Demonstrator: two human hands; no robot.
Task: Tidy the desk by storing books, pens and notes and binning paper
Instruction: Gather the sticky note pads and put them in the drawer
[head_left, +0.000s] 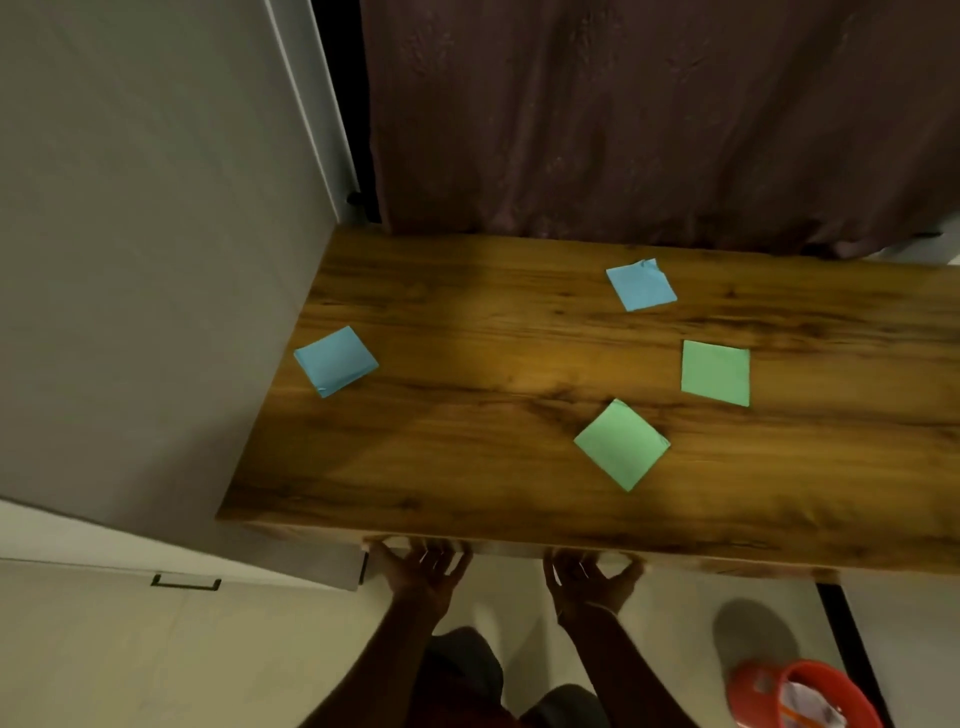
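A wooden desk (467, 467) seen from above, with four sticky-note pads lying on it, well apart from one another: a blue pad (335, 361) near the left edge, a second blue pad (641, 285) toward the back with one corner curled up, a green pad (716, 372) to the right, and another green pad (622, 445) nearest the front. No books or pens are visible on the desk. A red bin (810, 691) with crumpled paper inside stands on the floor at lower right.

Likely risks: the pads are scattered, so gathering them in one sweep could push the left blue pad off the edge beside the wall; the curled corner suggests loose sheets that may peel away or crease when lifted.

Both arms reach forward from the bottom of the view. The left hand (423, 569) and right hand (589, 577) sit at the desk's front edge, fingers spread and curled up under its lip, apparently gripping something beneath, possibly a drawer front, though that part is hidden. Neither hand holds a pad
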